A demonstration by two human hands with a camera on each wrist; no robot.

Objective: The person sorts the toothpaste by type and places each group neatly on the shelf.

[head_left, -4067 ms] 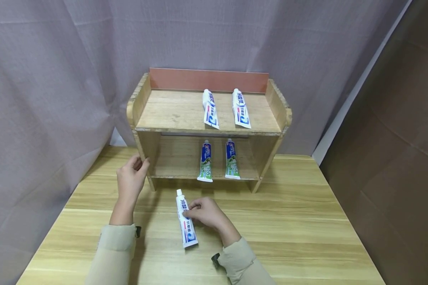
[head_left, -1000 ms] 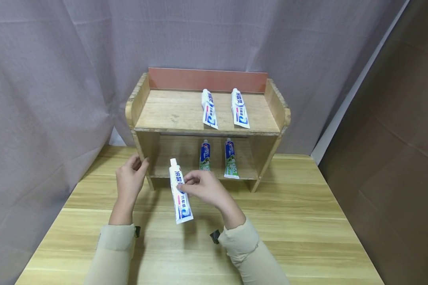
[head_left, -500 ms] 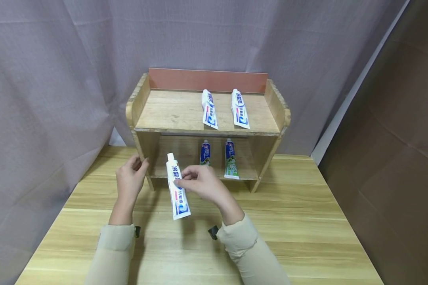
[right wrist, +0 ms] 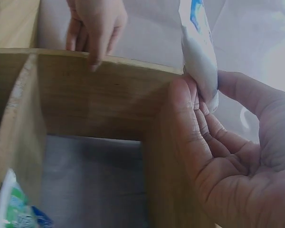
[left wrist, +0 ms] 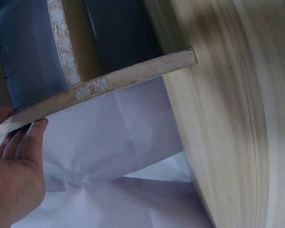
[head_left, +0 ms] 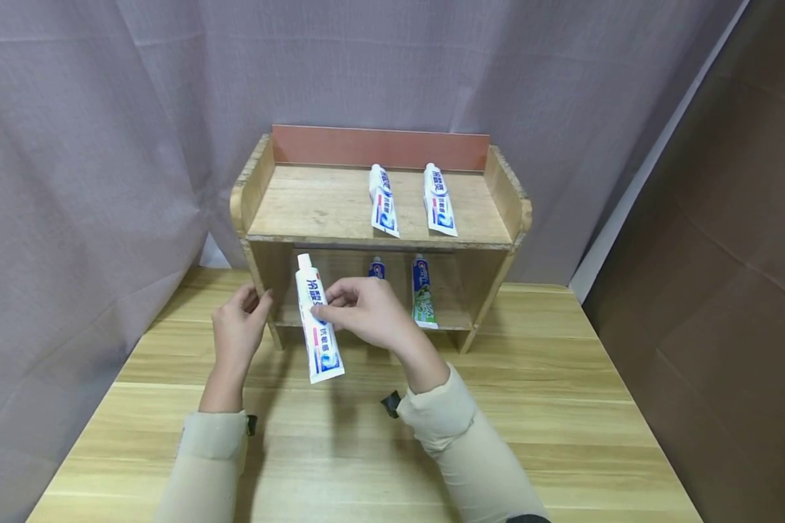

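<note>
Right hand [head_left: 366,312] pinches a white toothpaste tube [head_left: 317,327] between thumb and fingertips at mid-length, clear of the wooden table [head_left: 562,407]. The tube is white with blue lettering, a red band and a blue swirl near the flat crimped end. Its long axis runs near upright, slightly tilted; the white cap points up and away toward the shelf unit, the crimp down toward the person. It hangs in front of the lower left bay of the wooden shelf unit [head_left: 262,181]. Left hand [head_left: 237,330] rests its fingers on the unit's left side panel, fingers lightly bent along the edge. Lower shelf: two green-and-blue tubes [head_left: 421,290], one largely hidden behind the right hand. Upper shelf: two white tubes [head_left: 440,200] lying side by side, caps to the rear. Behind: grey curtain [head_left: 105,109]; brown wall panel [head_left: 726,218] at right.
</note>
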